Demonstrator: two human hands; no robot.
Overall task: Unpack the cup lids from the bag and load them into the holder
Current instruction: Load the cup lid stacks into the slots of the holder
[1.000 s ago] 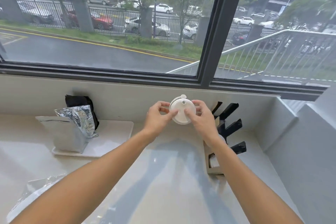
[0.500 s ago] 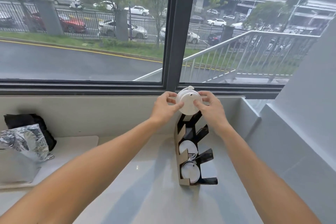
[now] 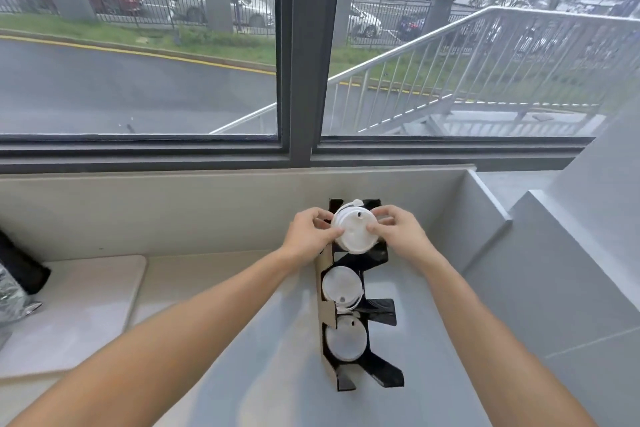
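No brand, label or readable writing shows anywhere in the head view; the lids and the holder are plain.

The surface is a pale glossy counter (image 3: 214,367) that ends at a low light wall under a wide dark-framed window (image 3: 300,55). Beyond the glass lie a wet road, a fence, parked cars and a metal stair railing. A grey wall (image 3: 568,288) closes the counter's right edge. Toward the left edge lies a flat off-white mat (image 3: 90,302).

Near the counter's far right corner stands the black tiered lid holder (image 3: 375,374), running from the back wall toward the viewer. The left hand (image 3: 310,230) and right hand (image 3: 398,230) are both clamped on a stack of white cup lids (image 3: 354,230), fingertips pressing its rim from either side, at the holder's farthest tier. Whether the stack already sits in that tier cannot be told, since the hands cover the seat. A middle-tier lid stack (image 3: 341,284) fills the next slot and a near-tier lid stack (image 3: 346,340) the nearest one; how many lids each has is unclear.

At the left edge, a crinkled silver foil bag (image 3: 12,298) and a black object (image 3: 20,270) behind it are cut off by the frame. Both forearms run out of the bottom edge.
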